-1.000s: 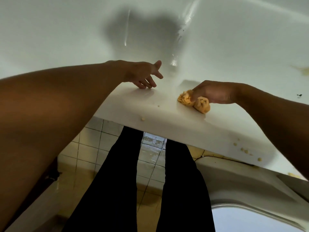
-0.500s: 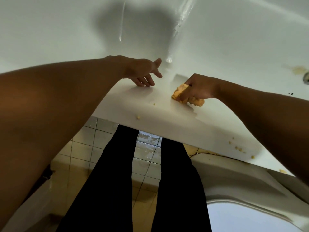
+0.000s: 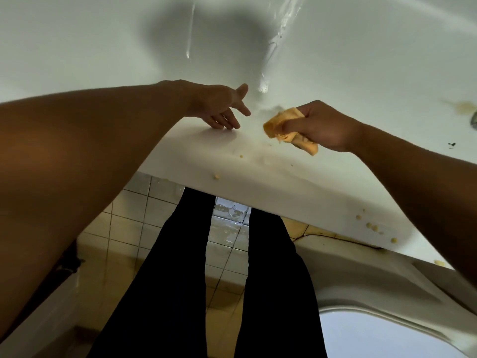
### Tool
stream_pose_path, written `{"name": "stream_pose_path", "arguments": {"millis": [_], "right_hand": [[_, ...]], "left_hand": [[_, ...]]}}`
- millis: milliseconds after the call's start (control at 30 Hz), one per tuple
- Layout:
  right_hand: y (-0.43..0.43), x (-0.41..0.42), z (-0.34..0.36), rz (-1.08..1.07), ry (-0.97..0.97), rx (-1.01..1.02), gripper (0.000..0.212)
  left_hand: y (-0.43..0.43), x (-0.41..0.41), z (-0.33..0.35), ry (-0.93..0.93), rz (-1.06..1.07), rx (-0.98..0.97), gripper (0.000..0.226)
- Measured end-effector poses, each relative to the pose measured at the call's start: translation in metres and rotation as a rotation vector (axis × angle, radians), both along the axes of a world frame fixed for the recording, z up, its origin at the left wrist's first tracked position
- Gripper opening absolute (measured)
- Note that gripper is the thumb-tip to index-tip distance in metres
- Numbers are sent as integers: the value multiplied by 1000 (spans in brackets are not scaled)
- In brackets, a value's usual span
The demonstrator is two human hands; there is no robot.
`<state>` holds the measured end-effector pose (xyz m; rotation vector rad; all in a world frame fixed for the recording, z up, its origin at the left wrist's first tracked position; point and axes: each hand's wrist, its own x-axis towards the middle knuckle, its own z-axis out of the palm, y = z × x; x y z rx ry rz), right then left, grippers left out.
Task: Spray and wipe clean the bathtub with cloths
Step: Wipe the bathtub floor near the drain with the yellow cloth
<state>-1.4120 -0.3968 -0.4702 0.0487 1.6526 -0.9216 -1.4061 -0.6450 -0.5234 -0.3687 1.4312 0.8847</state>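
The white bathtub's flat rim [image 3: 271, 187] runs across the middle of the head view, with the wet basin [image 3: 232, 47] beyond it. My right hand [image 3: 320, 125] grips a crumpled orange cloth [image 3: 277, 125] just above the rim's inner edge. My left hand [image 3: 219, 107] rests its fingertips on the rim to the left of the cloth, fingers loosely spread, holding nothing. Small yellow crumbs [image 3: 216, 177] dot the rim.
More yellow crumbs [image 3: 371, 226] lie on the rim at the right. A brownish stain [image 3: 464, 107] marks the tub wall far right. My black-trousered legs [image 3: 180, 280] stand on a wet tiled floor [image 3: 129, 228]. A white toilet [image 3: 387, 293] sits at bottom right.
My right hand has slid the orange cloth leftward along the rim toward my left hand and raised it slightly. The left hand has stayed in place.
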Motion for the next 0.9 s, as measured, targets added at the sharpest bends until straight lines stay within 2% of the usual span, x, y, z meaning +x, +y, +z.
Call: {"name": "stream_pose_path", "arguments": {"millis": [100, 233, 367, 467, 667, 767, 833, 900], "right_hand": [[-14, 2, 22, 98, -19, -160, 20], [-27, 6, 30, 103, -1, -214, 5], [-41, 14, 30, 238, 31, -178, 24], [-46, 20, 25, 249, 59, -173, 13], [-47, 26, 16, 222, 118, -159, 22], [-44, 23, 2, 332, 207, -69, 13], [-37, 17, -8, 388, 228, -7, 20], [-24, 11, -18, 308, 205, 18, 14]], "left_hand": [[-1, 1, 1, 0, -16, 5, 73], [-1, 2, 5, 11, -34, 15, 74], [-5, 1, 6, 25, -18, 9, 73], [-5, 2, 6, 17, -28, 17, 74], [-2, 3, 9, 17, -40, 6, 73], [0, 2, 8, 9, -47, 0, 73], [3, 2, 6, 14, -50, -9, 73], [7, 2, 2, 10, -55, -14, 73]]}}
